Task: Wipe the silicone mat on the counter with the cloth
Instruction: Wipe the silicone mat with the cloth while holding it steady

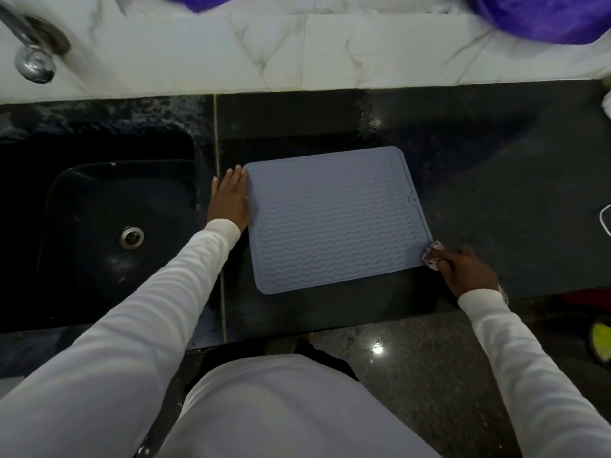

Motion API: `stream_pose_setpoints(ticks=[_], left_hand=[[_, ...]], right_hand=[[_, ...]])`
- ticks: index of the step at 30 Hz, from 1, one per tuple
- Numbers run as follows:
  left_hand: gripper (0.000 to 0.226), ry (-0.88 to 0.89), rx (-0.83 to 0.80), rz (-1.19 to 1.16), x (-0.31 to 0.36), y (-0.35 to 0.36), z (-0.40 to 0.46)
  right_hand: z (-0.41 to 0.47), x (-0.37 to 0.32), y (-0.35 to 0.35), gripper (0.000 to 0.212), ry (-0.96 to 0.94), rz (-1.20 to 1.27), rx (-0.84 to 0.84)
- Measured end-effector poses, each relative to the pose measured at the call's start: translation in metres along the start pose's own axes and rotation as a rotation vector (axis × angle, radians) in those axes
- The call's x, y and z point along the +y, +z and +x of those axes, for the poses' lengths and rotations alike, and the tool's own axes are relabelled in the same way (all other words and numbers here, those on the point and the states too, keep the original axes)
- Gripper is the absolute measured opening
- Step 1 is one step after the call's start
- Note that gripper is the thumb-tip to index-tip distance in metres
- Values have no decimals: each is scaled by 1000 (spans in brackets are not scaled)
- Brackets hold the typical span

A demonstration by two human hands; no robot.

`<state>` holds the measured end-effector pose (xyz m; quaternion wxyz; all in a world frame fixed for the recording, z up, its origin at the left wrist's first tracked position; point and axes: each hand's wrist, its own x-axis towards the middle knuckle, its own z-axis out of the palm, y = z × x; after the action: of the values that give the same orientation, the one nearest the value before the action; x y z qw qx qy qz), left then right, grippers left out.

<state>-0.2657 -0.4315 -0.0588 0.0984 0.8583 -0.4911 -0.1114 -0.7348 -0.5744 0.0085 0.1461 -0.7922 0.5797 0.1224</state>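
Two hands split the job as I watch: my left hand (230, 201), fingers straight, pins the silicone mat (337, 219) mid-counter by its sink-side edge, while my right hand (468, 271) clutches the cloth (432, 256) at its near right corner.

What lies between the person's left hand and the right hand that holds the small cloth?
In the head view, only the grey ribbed silicone mat lies between them. The left hand rests flat at its left edge; the right hand grips the cloth at its near right corner.
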Motion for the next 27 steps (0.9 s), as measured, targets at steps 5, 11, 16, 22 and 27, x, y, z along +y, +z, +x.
stream_pose_setpoints(ticks=[5,11,16,22,27], left_hand=[[60,-20,-14,31,9,3,0],[62,-33,8,-86,10,8,1],[57,-55,83,-160,16,10,1],[54,-40,160,-183,22,15,9],[54,89,117,-139,36,16,20]], right_hand=[[13,-11,-21,32,36,203,-78],[73,-33,-51,37,-73,411,179],[142,-82,-55,43,-144,283,95],[196,-117,-46,39,-90,208,100],[205,-110,-43,38,-135,125,89]])
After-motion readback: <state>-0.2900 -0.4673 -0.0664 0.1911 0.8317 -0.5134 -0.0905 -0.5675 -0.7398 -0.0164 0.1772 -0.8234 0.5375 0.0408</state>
